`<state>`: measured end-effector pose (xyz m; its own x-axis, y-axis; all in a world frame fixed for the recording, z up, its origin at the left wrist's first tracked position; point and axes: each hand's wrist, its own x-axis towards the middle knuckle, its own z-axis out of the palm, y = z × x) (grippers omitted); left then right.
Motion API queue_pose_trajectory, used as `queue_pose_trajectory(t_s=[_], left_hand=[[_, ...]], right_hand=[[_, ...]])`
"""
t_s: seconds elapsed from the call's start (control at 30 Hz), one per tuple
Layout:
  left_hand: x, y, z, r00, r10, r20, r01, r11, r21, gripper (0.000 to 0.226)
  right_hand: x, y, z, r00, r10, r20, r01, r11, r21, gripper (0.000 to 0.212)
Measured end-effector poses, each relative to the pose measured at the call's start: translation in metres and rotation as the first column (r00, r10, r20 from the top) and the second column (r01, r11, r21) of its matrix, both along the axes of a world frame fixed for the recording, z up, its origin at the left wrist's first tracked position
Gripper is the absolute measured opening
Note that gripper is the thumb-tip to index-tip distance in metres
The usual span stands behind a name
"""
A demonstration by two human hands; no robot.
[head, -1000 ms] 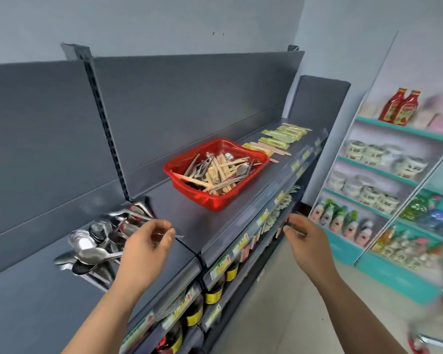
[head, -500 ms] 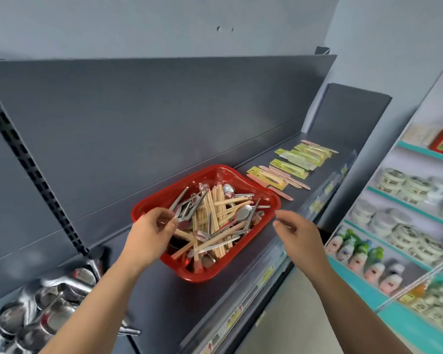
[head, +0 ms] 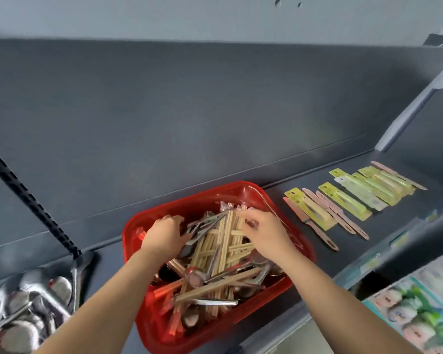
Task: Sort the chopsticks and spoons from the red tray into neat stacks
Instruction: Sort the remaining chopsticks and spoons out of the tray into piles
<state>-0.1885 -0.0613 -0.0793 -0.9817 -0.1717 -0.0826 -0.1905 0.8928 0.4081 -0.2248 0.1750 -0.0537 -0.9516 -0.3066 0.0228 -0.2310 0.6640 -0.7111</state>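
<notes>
Head view: red tray (head: 301, 254) on grey shelf (head: 287, 198), heaped with tangled wooden chopsticks (head: 223, 251) and metal spoons (head: 197, 275). Left hand (head: 164, 237) and right hand (head: 264, 232) both reach into the pile, fingers curled; grip on any piece cannot be told. Packaged chopsticks (head: 353, 200) lie right of tray. Spoon heap (head: 28, 305) at left, blurred, cut off by frame.

The tray (head: 149, 241) is glossy red plastic, slightly see-through at the rim. The chopsticks (head: 223, 241) in it look like pale, matt wood; the spoons (head: 195, 277) among them are shiny metal. The shelf (head: 108, 272) and its back panel (head: 189, 111) are smooth, matt dark grey. The spoon pile (head: 31, 307) at left gleams like polished metal. The packets (head: 348, 203) at right look like glossy yellow-green wrappers.
</notes>
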Motion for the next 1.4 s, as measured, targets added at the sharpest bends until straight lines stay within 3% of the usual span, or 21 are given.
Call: queue_pose_trajectory(t_s=[0.17,0.3,0.43,0.53,0.7,0.8,0.97,1.07,1.23,1.33,1.4], left_hand=[[-0.001,0.006,-0.004,0.995,0.083,-0.059,-0.081,0.996,0.044,0.016],[0.001,0.007,0.003,0.945,0.238,-0.222,-0.22,0.97,0.105,0.003],[0.009,0.007,0.021,0.841,0.379,-0.386,-0.252,0.906,0.341,0.014],[0.013,0.007,0.032,0.773,0.485,-0.409,-0.254,0.828,0.501,0.017],[0.016,0.005,0.026,0.869,0.433,-0.24,-0.385,0.896,0.223,0.026],[0.015,0.011,0.014,0.904,0.42,-0.082,-0.401,0.899,0.178,0.023],[0.008,0.018,0.006,0.92,0.391,0.027,-0.391,0.912,0.127,0.028],[0.001,0.023,0.007,0.931,0.348,0.11,-0.355,0.933,0.054,0.034],[0.001,0.025,0.005,0.95,0.291,0.11,-0.291,0.957,-0.013,0.023],[0.004,0.024,0.006,0.956,0.285,0.066,-0.286,0.958,0.0,0.012],[0.006,0.022,0.01,0.956,0.292,0.037,-0.294,0.955,0.048,0.017]], right_hand=[[-0.05,-0.02,-0.014,0.966,0.258,0.03,-0.259,0.953,0.156,0.03],[-0.072,-0.031,-0.021,0.914,0.405,0.025,-0.395,0.874,0.283,0.036],[-0.082,-0.04,-0.022,0.822,0.566,-0.063,-0.487,0.755,0.44,0.029],[-0.088,-0.04,-0.018,0.81,0.587,-0.01,-0.528,0.736,0.424,0.02],[-0.099,-0.028,0.001,0.857,0.514,-0.047,-0.48,0.828,0.289,0.014],[-0.101,-0.016,0.006,0.889,0.458,-0.009,-0.442,0.862,0.25,0.018],[-0.097,0.009,-0.002,0.911,0.406,0.068,-0.403,0.847,0.348,0.034],[-0.092,0.015,-0.004,0.925,0.361,0.113,-0.378,0.869,0.319,0.042],[-0.087,0.019,-0.005,0.947,0.239,0.217,-0.286,0.932,0.223,0.037],[-0.082,0.021,-0.006,0.928,0.243,0.281,-0.284,0.952,0.115,0.036],[-0.08,0.022,-0.008,0.915,0.259,0.309,-0.279,0.96,0.023,0.035]])
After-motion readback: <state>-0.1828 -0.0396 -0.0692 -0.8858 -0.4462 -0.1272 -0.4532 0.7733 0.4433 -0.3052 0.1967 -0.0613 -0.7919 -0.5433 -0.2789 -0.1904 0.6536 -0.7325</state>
